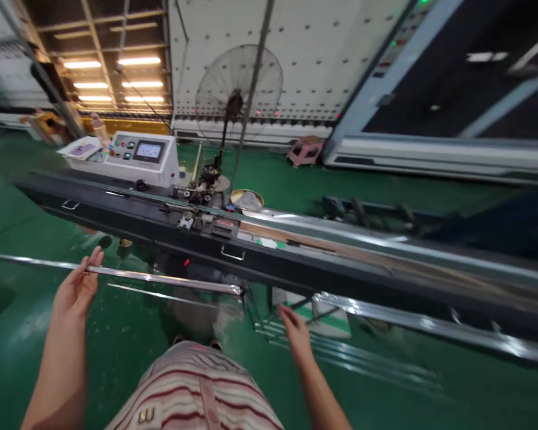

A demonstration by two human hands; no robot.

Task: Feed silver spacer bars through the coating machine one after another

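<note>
My left hand (78,285) is closed around a long, shiny metal strip (170,279), which runs from the left edge of the view to a dark end near the middle. A thinner bright strip (156,294) shows just below it. My right hand (295,331) is lower and to the right, slightly blurred, its fingers reaching forward and a little apart. Nothing shows in it. Close to that hand are several shiny strips (358,352) low over the floor and a bundle of silvery strips (385,316) along the bench front.
A long black machine bench (130,218) crosses in front of me, with a white control box (138,158) and a gold-rimmed dish (247,200). Behind stand a large fan (235,104), a pink stool (305,150) and big machines. Another person (49,74) is at far left.
</note>
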